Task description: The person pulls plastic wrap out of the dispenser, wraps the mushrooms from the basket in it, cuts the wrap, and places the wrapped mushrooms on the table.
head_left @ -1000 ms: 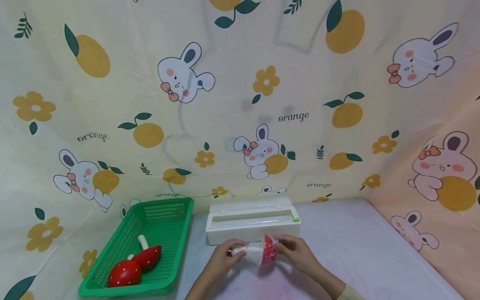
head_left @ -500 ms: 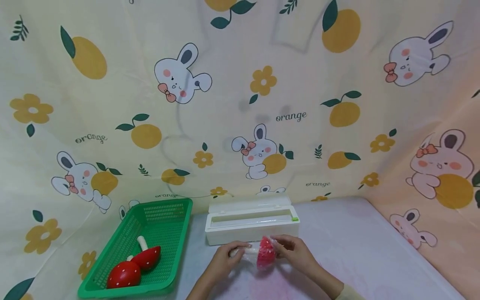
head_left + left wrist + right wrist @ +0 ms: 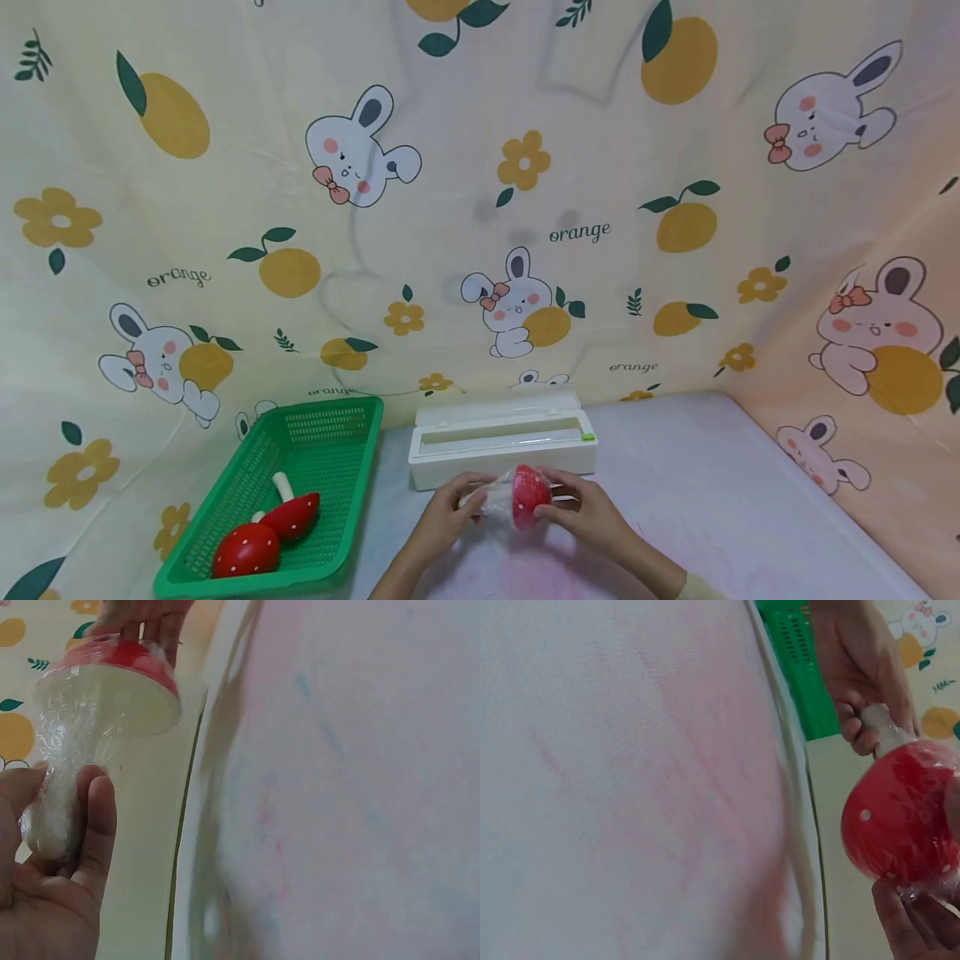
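Note:
A toy mushroom [image 3: 529,497] with a white-spotted red cap and a pale stem lies sideways between my hands, above the table. Clear, wrinkled plastic film [image 3: 60,735] wraps its stem and cap. My left hand [image 3: 444,512] grips the stem, its thumb on one side and fingers on the other in the left wrist view. At the cap, my right hand [image 3: 588,510] holds the rounded top between thumb and fingertips. The right wrist view shows the red cap [image 3: 896,814] glossy under the film, with some fingers cut off by the frame edge.
Behind the hands stands a white cling-film box [image 3: 502,462], its lid raised, with a green piece [image 3: 587,437] at its right end. At left, a green basket [image 3: 367,475] holds two red toy mushrooms [image 3: 246,550]. A patterned cloth hangs behind.
My right thumb and fingers have shifted from the loose film at the cap's edge to around the cap. The cap now faces further right; my left hand keeps the stem.

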The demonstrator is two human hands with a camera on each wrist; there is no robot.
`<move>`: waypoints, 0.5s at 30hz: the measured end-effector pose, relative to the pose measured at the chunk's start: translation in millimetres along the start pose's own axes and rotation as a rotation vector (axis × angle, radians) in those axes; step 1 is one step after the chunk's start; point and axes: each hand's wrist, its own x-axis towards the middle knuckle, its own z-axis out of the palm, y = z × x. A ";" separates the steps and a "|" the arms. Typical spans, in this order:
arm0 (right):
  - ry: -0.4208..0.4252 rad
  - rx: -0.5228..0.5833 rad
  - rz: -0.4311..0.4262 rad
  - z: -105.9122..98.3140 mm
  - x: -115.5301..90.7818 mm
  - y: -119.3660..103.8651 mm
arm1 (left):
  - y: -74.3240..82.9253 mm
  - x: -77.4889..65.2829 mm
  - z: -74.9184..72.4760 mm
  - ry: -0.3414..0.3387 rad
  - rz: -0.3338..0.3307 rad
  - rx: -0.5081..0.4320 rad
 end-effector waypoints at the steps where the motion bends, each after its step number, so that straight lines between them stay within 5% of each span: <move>1: 0.015 -0.014 0.005 0.4 0.4 0.1 | -0.4 -0.2 0.2 0.000 0.006 -0.002; 7: 0.055 -0.091 0.035 1.5 0.8 -2.1 | -0.7 -3.8 1.8 0.019 0.005 0.091; 15: 0.070 -0.116 0.100 6.5 -2.0 -9.4 | -1.2 -4.0 5.7 0.152 0.007 0.340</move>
